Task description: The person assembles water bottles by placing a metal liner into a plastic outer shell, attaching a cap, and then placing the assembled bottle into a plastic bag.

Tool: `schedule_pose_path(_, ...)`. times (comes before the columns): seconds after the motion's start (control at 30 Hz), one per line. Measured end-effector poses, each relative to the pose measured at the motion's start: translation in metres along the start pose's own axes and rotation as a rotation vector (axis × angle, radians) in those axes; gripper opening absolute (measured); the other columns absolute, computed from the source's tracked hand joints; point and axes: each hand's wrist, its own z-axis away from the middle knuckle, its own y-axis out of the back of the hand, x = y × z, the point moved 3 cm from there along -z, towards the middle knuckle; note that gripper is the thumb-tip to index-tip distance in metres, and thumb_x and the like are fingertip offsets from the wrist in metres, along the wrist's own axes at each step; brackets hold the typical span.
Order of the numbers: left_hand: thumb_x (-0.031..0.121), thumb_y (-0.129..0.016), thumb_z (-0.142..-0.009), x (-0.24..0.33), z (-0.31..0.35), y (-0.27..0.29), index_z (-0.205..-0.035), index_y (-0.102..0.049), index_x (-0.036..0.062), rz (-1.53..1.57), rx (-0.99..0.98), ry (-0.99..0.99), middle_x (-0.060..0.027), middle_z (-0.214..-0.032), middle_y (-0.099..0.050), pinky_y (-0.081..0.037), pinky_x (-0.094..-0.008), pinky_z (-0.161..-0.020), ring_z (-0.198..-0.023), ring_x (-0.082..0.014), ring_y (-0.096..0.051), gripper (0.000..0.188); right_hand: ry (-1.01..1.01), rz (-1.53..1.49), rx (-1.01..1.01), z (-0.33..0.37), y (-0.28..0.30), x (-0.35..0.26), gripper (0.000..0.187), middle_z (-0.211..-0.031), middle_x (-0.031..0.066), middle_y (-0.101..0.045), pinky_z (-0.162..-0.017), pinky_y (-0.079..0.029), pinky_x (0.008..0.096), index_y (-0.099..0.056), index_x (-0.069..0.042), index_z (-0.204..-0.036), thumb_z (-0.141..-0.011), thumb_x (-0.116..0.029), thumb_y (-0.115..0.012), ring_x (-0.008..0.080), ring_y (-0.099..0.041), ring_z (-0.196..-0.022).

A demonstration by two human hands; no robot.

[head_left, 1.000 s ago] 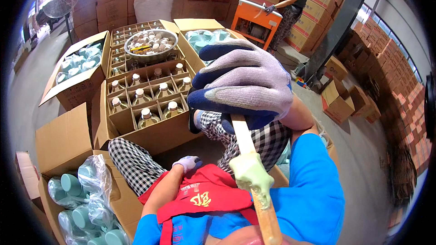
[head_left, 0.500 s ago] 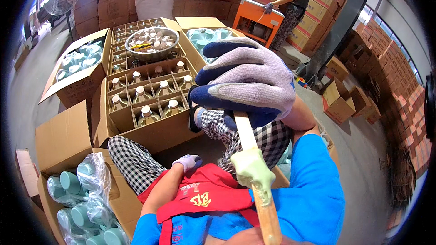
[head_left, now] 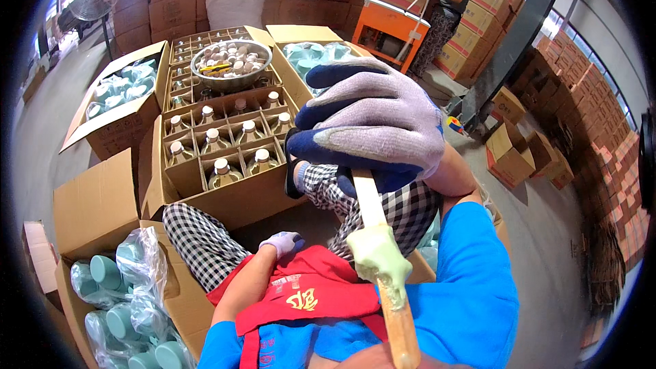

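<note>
The back is lined with stacked brown cartons (head_left: 174, 0); grey floor (head_left: 540, 260) is seen at both sides (a caged fan (head_left: 94, 1) is stood at left), and the pale right wall (head_left: 610, 31) is pierced by windows (head_left: 582, 48).

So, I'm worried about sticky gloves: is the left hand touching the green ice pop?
Apart. The head view shows it plainly: the red apron is visible in the gap between the left hand and the green ice pop.

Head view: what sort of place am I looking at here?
Probably a warehouse or packing floor: cartons are stacked high, capped bottles stand in a divided box, and bagged green items fill another box.
</note>
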Motion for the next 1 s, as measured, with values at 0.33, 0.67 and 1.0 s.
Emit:
schedule_pose_path(0.33, 0.047, -0.051, -0.098, 0.001, -0.002, 0.000, -0.125, -0.063, 0.0116, -0.038, 0.006, -0.027, -0.0175, -0.127, -0.064, -0.047, -0.0428, -0.099, -0.119, -0.0359, -0.059, 0.047, 0.001, -0.003, -0.028, -0.001, -0.001, -0.001, 0.039, -0.093, 0.0016, -0.068, -0.089, -0.054, 0.0439, -0.071, -0.008, -0.114, -0.079, -0.025, -0.074, 0.0223, -0.068, -0.089)
schedule_pose_path(0.67, 0.044, -0.050, -0.097, 0.018, 0.013, 0.011, -0.122, -0.065, 0.0142, -0.006, -0.028, 0.012, -0.0169, -0.124, -0.066, -0.049, -0.0433, -0.094, -0.114, -0.0365, -0.062, 0.042, -0.026, -0.032, -0.004, 0.001, -0.001, 0.000, 0.041, -0.091, 0.0031, -0.068, -0.089, -0.054, 0.0440, -0.071, -0.008, -0.113, -0.077, -0.027, -0.076, 0.0242, -0.068, -0.089)
schedule_pose_path(1.0, 0.043, -0.052, -0.096, -0.001, -0.001, -0.002, -0.124, -0.065, 0.0154, -0.011, 0.028, -0.011, -0.0156, -0.126, -0.065, -0.047, -0.0425, -0.098, -0.118, -0.0347, -0.060, 0.041, -0.200, -0.058, -0.256, -0.027, 0.014, -0.015, 0.042, -0.091, 0.0033, -0.068, -0.090, -0.054, 0.0440, -0.070, -0.007, -0.114, -0.077, -0.025, -0.076, 0.0240, -0.068, -0.089)
